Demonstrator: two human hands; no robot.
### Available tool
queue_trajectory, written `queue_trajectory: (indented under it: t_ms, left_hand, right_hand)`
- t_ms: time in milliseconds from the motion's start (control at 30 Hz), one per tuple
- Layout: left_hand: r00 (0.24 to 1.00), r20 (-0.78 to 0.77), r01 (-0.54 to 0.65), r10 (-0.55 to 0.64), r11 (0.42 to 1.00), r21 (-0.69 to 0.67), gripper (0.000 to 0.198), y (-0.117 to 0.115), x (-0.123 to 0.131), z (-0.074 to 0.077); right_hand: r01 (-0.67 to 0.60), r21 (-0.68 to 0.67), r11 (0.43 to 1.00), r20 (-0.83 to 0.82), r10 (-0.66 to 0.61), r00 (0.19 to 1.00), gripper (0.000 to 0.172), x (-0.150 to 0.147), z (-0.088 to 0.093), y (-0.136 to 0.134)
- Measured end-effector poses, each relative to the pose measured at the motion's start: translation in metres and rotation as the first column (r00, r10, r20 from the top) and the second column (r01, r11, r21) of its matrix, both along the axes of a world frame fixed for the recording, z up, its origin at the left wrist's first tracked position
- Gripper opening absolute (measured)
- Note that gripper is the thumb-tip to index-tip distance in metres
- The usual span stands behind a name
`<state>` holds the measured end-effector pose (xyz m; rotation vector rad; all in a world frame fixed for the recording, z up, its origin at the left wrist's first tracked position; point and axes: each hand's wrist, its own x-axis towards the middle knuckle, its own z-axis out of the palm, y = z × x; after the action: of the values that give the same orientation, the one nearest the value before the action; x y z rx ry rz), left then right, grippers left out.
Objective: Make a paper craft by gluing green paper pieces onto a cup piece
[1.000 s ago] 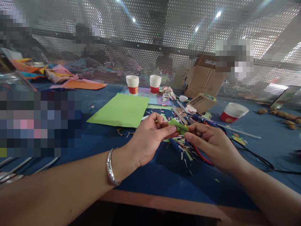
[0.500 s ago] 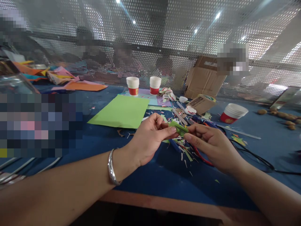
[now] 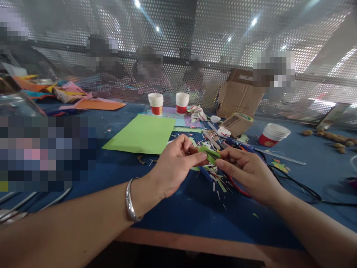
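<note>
My left hand (image 3: 175, 165) and my right hand (image 3: 245, 171) meet over the blue table (image 3: 173, 208), both pinched on one small folded piece of green paper (image 3: 209, 153) held between their fingertips. A silver bangle (image 3: 129, 201) circles my left wrist. Under the hands lie several paper scraps (image 3: 217, 184) in white, green and red. A large green sheet (image 3: 142, 134) lies flat just beyond my left hand.
Two stacks of red-and-white paper cups (image 3: 155, 103) stand at the back, a third stack (image 3: 272, 134) lies at the right. A cardboard box (image 3: 240, 93), a tape roll box (image 3: 237, 123), a black cable (image 3: 301, 186), coloured paper (image 3: 83, 100) at far left, a perforated metal screen (image 3: 195, 44) behind.
Both hands keep their pinch on the green piece; they sit slightly lower and left in view as my head shifted. Nothing was let go.
</note>
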<state>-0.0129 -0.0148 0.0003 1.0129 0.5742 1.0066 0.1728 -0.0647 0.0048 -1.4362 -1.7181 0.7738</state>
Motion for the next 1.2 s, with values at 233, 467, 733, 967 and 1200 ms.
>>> queue_trajectory:
  t_ms: [233, 467, 733, 967, 1200]
  left_hand:
    - [1.0, -0.02, -0.006, 0.006, 1.0, 0.001, 0.045, -0.0007, 0.0005, -0.0009]
    - [0.999, -0.035, 0.008, -0.008, 1.0, -0.011, 0.044, -0.0001, -0.0004, 0.0]
    - [0.999, -0.043, 0.012, -0.012, 1.0, -0.008, 0.044, 0.002, 0.0008, 0.0005]
    - [0.999, -0.05, 0.011, -0.012, 1.0, -0.017, 0.045, 0.0014, 0.001, 0.0007]
    - [0.999, -0.044, 0.025, -0.027, 0.999, -0.036, 0.045, 0.0018, 0.0016, 0.0001]
  right_hand:
    - [-0.003, -0.006, 1.0, 0.022, 0.003, 1.0, 0.029, 0.0018, 0.0009, -0.0006]
    - [0.002, -0.025, 1.0, 0.013, -0.002, 1.0, 0.029, 0.0008, -0.0006, -0.0004]
    - [-0.01, 0.001, 1.0, 0.014, 0.01, 1.0, 0.028, 0.0025, -0.0012, -0.0003]
    - [-0.004, 0.006, 1.0, 0.03, 0.004, 1.0, 0.028, 0.0013, -0.0004, 0.0007]
    - [-0.019, -0.01, 1.0, 0.027, 0.019, 0.999, 0.03, 0.0029, -0.0017, 0.0009]
